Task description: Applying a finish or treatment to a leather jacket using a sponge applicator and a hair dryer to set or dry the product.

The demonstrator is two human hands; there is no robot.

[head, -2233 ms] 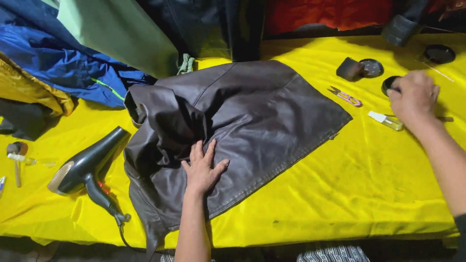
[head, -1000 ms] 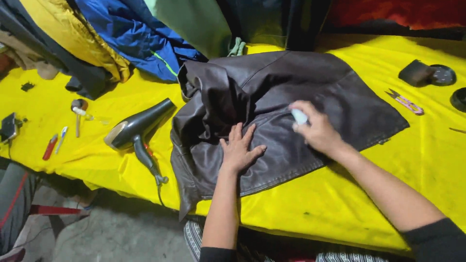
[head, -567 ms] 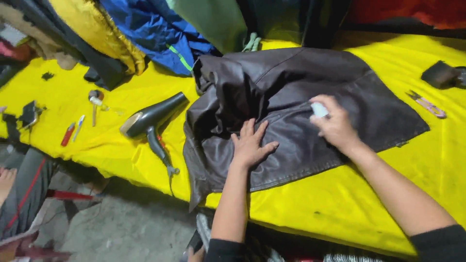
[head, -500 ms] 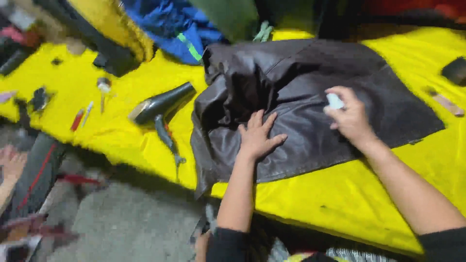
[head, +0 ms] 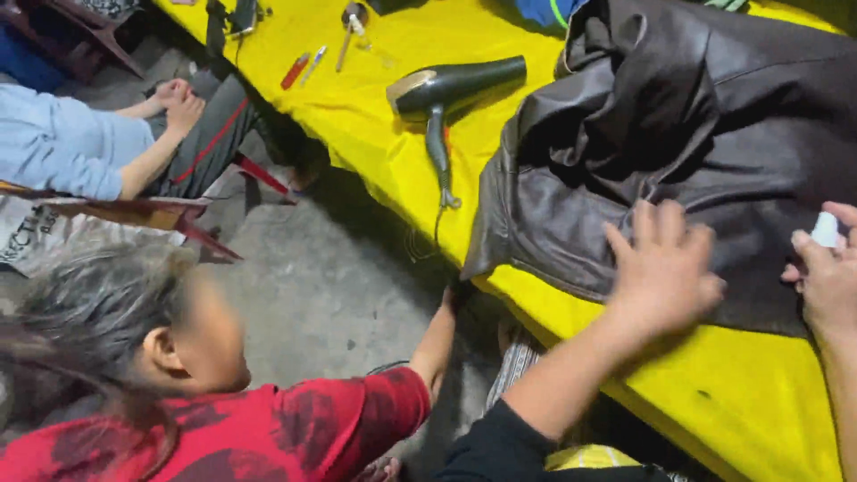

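A dark brown leather jacket (head: 678,125) lies spread on a yellow-covered table (head: 732,402). My left hand (head: 665,268) rests flat on the jacket's lower part, fingers apart. At the right edge, my right hand (head: 826,277) is closed around a small white object (head: 826,229) and sits on the jacket too. Left of the jacket, a black and gold hair dryer (head: 451,89) lies on the cloth, its cord hanging over the table edge.
A person in a red top (head: 268,428) crouches by the table's near edge, one arm reaching under it. Another person in grey trousers (head: 143,134) sits at the left. Small tools (head: 299,70) lie at the table's far end. Below is a concrete floor (head: 339,277).
The view has swung left and down, bringing the floor and two other people into sight. My hands stay on the jacket, the right one still holding the white object it fetched from the table's right side.
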